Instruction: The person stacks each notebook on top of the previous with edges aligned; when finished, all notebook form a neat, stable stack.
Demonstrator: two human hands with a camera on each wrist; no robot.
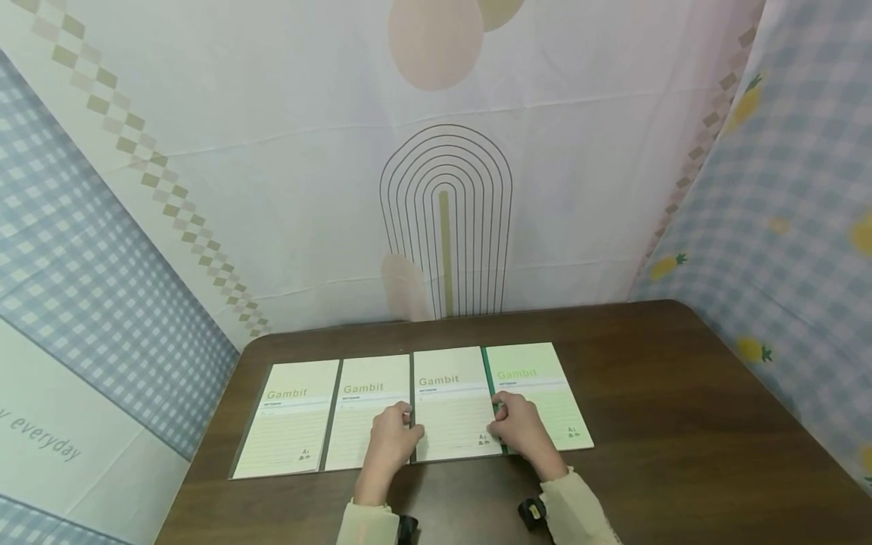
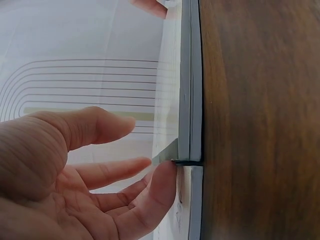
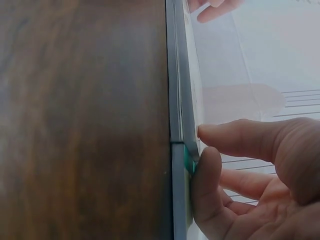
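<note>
Several Gambit notebooks lie side by side on the table. My left hand (image 1: 393, 437) is at the seam between the second notebook (image 1: 350, 431) and the third notebook (image 1: 450, 416) from the left. In the left wrist view its fingertips are at the dark spine strip (image 2: 167, 151), with the thumb apart from them. At the third notebook's right side, my right hand (image 1: 521, 425) overlaps the green-spined notebook (image 1: 545, 378). Its thumb (image 3: 215, 136) is at the third notebook's edge in the right wrist view, and the bent fingers are by the green spine (image 3: 188, 160).
The leftmost notebook (image 1: 293, 424) ends the row. Brown wooden table (image 1: 654, 409) extends to the right and in front. A patterned cloth (image 1: 306, 204) hangs behind it, with checked cloths (image 1: 783, 265) at the sides. Black wrist devices (image 1: 531, 515) show near the sleeves.
</note>
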